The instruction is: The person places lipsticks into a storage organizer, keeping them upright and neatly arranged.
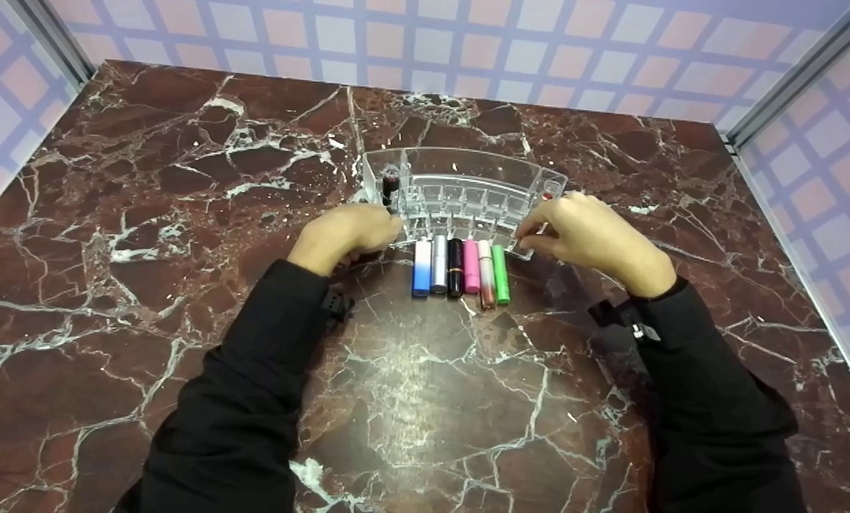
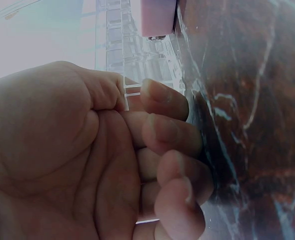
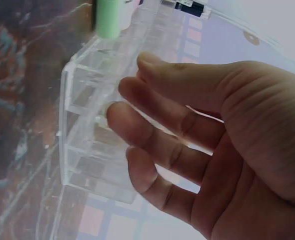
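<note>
A clear plastic cosmetics organizer, curved and divided into small slots, stands between both hands. My left hand is at its left end; in the left wrist view the thumb and index finger pinch the organizer's clear corner, the other fingers curled. Around the right end, my right hand hovers with loosely bent fingers and nothing between them. Along the organizer's front lies a row of lipstick-like tubes: blue-white, silver, black, pink, a clear gloss tube with a pale cap and green.
A dark tube stands in the organizer's back left compartment. Something small and red shows at its back right. The dark red marbled tabletop is bordered by checkered panels at the back and sides.
</note>
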`<state>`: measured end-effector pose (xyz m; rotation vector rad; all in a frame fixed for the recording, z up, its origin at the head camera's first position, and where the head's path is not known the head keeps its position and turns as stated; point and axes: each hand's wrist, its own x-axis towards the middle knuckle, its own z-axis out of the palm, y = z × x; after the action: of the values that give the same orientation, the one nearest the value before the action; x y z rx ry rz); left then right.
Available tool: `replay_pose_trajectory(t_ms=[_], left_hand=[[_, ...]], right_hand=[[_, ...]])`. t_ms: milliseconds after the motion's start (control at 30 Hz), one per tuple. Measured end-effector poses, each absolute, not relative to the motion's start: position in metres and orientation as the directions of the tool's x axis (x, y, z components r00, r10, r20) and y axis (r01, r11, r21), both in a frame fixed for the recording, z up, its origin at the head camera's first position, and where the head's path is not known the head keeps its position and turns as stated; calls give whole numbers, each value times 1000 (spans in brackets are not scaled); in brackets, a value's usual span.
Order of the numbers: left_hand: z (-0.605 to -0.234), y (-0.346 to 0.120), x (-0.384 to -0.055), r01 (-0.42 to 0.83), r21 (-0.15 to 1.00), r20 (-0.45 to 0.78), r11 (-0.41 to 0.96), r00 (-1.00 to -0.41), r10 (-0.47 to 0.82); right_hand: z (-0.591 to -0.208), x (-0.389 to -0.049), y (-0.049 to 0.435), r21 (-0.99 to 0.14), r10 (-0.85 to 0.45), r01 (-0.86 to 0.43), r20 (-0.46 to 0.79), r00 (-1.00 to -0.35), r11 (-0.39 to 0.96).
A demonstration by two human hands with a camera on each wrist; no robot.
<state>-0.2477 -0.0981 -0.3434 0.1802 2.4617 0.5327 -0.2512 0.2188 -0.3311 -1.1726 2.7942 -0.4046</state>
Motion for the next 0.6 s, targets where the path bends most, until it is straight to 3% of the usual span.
replay_pose_trajectory(t_ms=[333,600], left_hand=[[-345,-98,-249,56,383,-528,922,-805,269],[-344,-97,-249,52,381,-529,923,-807,264]], right_hand=[[-340,-256,214,-289,-863,-841,84,-498,457],[-345,-257,213,-283,-882,-852,41,-470,441]])
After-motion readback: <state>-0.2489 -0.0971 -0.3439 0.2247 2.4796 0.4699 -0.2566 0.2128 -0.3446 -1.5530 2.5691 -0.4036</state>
